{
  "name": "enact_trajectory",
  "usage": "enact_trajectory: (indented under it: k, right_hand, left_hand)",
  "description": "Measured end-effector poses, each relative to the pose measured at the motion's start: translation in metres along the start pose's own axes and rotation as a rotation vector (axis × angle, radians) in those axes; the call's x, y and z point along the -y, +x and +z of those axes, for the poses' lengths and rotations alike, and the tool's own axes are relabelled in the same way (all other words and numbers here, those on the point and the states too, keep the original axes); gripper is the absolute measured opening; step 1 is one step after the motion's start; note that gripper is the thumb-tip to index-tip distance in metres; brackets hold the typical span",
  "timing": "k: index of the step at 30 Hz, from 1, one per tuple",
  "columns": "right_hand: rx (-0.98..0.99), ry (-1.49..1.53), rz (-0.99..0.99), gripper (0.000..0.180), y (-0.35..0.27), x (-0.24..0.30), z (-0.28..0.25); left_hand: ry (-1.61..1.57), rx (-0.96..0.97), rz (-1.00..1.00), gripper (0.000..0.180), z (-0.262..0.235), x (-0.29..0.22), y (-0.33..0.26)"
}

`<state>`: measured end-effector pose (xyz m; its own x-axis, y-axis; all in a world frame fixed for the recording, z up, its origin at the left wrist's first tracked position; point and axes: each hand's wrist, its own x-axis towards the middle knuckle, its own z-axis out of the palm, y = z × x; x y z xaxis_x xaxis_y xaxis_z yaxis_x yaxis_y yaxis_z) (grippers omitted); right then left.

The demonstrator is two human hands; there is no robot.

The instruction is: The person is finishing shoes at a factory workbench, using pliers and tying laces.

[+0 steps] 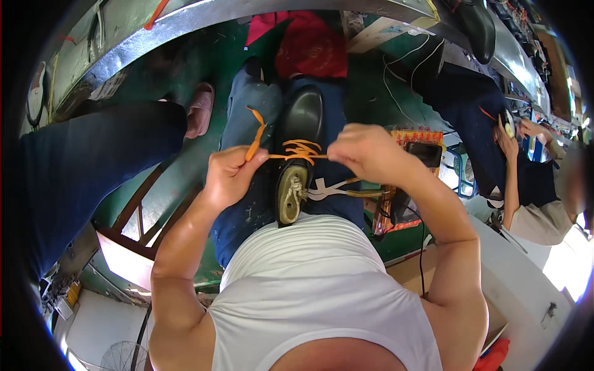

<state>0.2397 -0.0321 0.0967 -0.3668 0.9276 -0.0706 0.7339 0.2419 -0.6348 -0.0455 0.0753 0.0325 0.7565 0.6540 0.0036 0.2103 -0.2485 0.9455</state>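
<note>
A black leather shoe (303, 114) rests on my lap, its rounded toe pointing away from me. Orange cord (300, 148) is wound in several turns across its middle. Closer to my body, the open heel part shows a pale inner sole (289, 196) with some whitish string on it. My left hand (232, 176) is closed on one end of the cord, and a loose tail sticks up past its fingers. On the other side my right hand (366, 151) pinches the opposite end, so the cord runs straight between both fists. Beside the shoe, pliers (322, 190) lie on my right thigh.
A pink slipper (200, 111) is on the green floor at left, by a dark-trousered leg (105, 167). Red cloth (311, 49) lies ahead, under a metal bench (167, 31). To the right sit a red-patterned box (411, 139) and a co-worker (544, 185) handling a shoe.
</note>
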Motion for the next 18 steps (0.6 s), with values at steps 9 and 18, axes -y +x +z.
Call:
enact_trajectory:
  k: [9,18]
  right_hand:
    - [-0.280,-0.085,-0.103,0.012,0.030,0.030,-0.004]
    - [-0.210,0.100,0.001,0.015,0.030,0.020,0.013]
  left_hand:
    - [-0.025,0.502,-0.230,0.023,0.003,-0.063,0.051]
    - [-0.259,0.465,-0.122,0.030,0.000,-0.041,0.049]
